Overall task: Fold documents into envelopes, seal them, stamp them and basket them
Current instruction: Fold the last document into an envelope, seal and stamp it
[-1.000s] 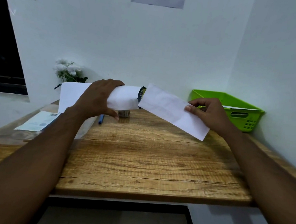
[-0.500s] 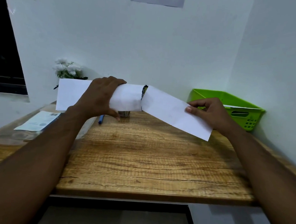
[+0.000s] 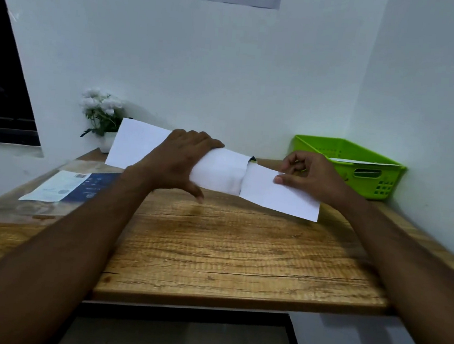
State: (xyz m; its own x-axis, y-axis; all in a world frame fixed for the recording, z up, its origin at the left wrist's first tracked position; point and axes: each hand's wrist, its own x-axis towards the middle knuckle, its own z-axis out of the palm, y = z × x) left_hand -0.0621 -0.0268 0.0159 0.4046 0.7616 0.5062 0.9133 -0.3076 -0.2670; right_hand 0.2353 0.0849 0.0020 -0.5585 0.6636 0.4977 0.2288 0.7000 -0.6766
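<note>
Left hand (image 3: 177, 161) grips the envelope (image 3: 137, 143), right hand (image 3: 311, 177) pinches the document (image 3: 276, 196)
Head view: both are held above the desk (image 3: 240, 256), long axes nearly in line; the document's left end meets the envelope's mouth, so the push should go leftward

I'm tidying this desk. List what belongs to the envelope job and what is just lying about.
Job:
- envelope, held in left hand
- sheet, pinched by right hand, going into the envelope
- basket

Lying about:
- flowers
- leaflet
</note>
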